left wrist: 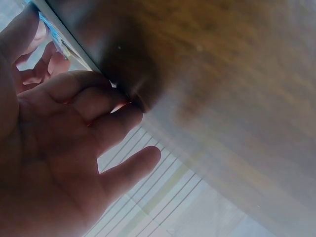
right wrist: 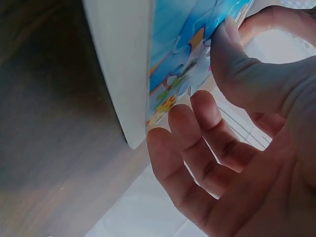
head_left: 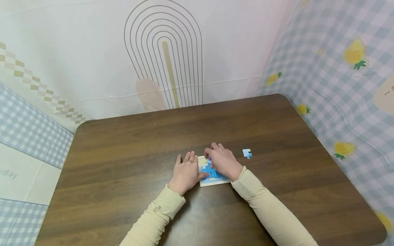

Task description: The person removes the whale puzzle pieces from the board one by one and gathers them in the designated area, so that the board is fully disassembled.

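A small jigsaw puzzle (head_left: 215, 176) with a blue picture lies in a pale frame (head_left: 214, 185) on the table. Beside its left edge is my left hand (head_left: 184, 172), its fingers extended and its thumb resting over the puzzle. My right hand (head_left: 224, 162) is bent over the upper right of the puzzle and covers part of it. Thumb and index finger there pinch a puzzle piece, partly hidden by the hand. The right wrist view shows the thumb (right wrist: 229, 64) against the colourful surface, with the other fingertips near the frame's edge.
One loose light-blue puzzle piece (head_left: 246, 152) lies on the brown wooden table (head_left: 138, 147), right of the frame. Behind the table hangs a white cloth (head_left: 231, 51) with line arches. A checked cloth (head_left: 326, 82) with pineapples hangs along the right side.
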`<state>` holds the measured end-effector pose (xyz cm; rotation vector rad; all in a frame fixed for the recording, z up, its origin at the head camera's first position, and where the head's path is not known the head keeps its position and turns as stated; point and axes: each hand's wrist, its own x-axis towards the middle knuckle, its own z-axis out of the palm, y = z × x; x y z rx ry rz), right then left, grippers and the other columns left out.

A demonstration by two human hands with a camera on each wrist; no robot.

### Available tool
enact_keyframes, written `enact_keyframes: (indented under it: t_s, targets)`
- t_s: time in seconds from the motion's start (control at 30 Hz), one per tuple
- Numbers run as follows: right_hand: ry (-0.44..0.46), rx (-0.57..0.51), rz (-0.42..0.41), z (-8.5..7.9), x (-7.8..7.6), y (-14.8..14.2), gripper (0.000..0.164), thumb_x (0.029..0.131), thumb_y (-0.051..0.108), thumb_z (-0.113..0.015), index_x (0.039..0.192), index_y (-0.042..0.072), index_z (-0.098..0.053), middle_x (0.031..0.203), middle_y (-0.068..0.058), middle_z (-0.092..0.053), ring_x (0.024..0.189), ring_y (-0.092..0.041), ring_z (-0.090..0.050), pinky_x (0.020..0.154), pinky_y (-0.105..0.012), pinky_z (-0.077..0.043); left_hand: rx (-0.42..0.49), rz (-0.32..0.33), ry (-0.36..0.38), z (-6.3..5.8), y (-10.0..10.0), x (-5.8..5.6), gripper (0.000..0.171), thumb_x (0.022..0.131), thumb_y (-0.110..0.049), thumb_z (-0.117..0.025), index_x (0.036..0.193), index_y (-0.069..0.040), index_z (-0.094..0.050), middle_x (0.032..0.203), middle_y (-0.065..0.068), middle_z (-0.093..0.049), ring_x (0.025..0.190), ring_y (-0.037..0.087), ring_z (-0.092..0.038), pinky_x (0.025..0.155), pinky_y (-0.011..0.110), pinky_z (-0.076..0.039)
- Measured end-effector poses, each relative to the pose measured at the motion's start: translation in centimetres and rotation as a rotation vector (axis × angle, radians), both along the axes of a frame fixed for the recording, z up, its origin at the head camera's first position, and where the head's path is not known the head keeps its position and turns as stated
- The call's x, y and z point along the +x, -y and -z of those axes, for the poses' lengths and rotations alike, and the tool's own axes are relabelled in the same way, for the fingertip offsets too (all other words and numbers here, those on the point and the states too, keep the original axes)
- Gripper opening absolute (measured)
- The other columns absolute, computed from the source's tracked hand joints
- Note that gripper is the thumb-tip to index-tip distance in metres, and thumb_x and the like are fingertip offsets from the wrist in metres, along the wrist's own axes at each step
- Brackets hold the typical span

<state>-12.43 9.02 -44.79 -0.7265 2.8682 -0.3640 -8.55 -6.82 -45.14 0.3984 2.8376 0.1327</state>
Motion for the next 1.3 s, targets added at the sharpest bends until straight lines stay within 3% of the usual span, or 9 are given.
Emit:
enact_keyframes:
  t_s: [0.3, 0.67, 0.87, 1.0, 1.1, 1.3]
  targets:
    - [-0.023, 0.001, -0.005, 0.0, 0.2, 0.0, 0.025, 0.08, 0.012, -0.08, 0.098, 0.017, -0.064, 0.089, 0.0, -0.049, 0.087, -0.021, -0.048, 0.062, -0.034, -0.049, -0.007, -0.002, 0.001, -0.1, 0.0, 0.1, 0.09, 0.087, -0.065, -0.055, 0.147, 0.0, -0.039, 0.153, 0.015, -0.035, 0.143, 0.027, -0.029, 0.113, 0.056, -0.02]
    - [0.001, -0.045, -0.013, 0.0, 0.4, -0.6, 0.028, 0.08, 0.014, -0.08, 0.102, 0.012, -0.062, 0.094, -0.001, -0.05, 0.086, -0.019, -0.048, 0.074, -0.034, -0.049, -0.013, -0.008, 0.003, -0.2, -0.1, 0.1, 0.091, 0.087, -0.066, -0.054, 0.147, 0.0, -0.039, 0.153, 0.015, -0.035, 0.143, 0.027, -0.029, 0.113, 0.056, -0.02]
    - [-0.082, -0.051, -0.052, 0.1, 0.7, -1.2, 0.024, 0.082, 0.014, -0.079, 0.102, 0.017, -0.066, 0.092, 0.001, -0.056, 0.086, -0.019, -0.051, 0.078, -0.036, -0.05, -0.016, -0.004, 0.007, -0.1, -0.1, 0.1, 0.091, 0.087, -0.067, -0.054, 0.148, -0.001, -0.038, 0.153, 0.015, -0.035, 0.143, 0.027, -0.029, 0.113, 0.056, -0.02]
    - [-0.094, -0.131, -0.043, 0.3, 0.8, -1.5, 0.015, 0.086, 0.013, -0.075, 0.097, 0.019, -0.068, 0.089, 0.004, -0.058, 0.083, -0.016, -0.053, 0.077, -0.036, -0.05, -0.011, -0.006, 0.0, -0.1, -0.1, 0.1, 0.091, 0.087, -0.067, -0.054, 0.147, -0.001, -0.039, 0.152, 0.015, -0.036, 0.143, 0.027, -0.03, 0.113, 0.056, -0.02]
    - [-0.044, -0.226, 0.001, 0.2, 0.7, -1.8, 0.012, 0.087, 0.017, -0.075, 0.097, 0.02, -0.07, 0.088, 0.008, -0.059, 0.08, -0.012, -0.053, 0.074, -0.033, -0.049, -0.013, -0.007, 0.0, 0.0, -0.1, 0.0, 0.091, 0.087, -0.067, -0.054, 0.147, 0.0, -0.039, 0.152, 0.015, -0.036, 0.143, 0.027, -0.03, 0.113, 0.056, -0.02]
    - [0.031, -0.432, 0.114, -1.8, 0.2, -4.8, 0.01, 0.086, 0.018, -0.075, 0.095, 0.015, -0.069, 0.086, 0.005, -0.064, 0.072, -0.011, -0.057, 0.066, -0.029, -0.051, -0.008, -0.003, -0.004, 0.1, -0.1, 0.2, 0.092, 0.087, -0.066, -0.055, 0.147, 0.001, -0.038, 0.152, 0.016, -0.035, 0.143, 0.027, -0.03, 0.113, 0.055, -0.021]
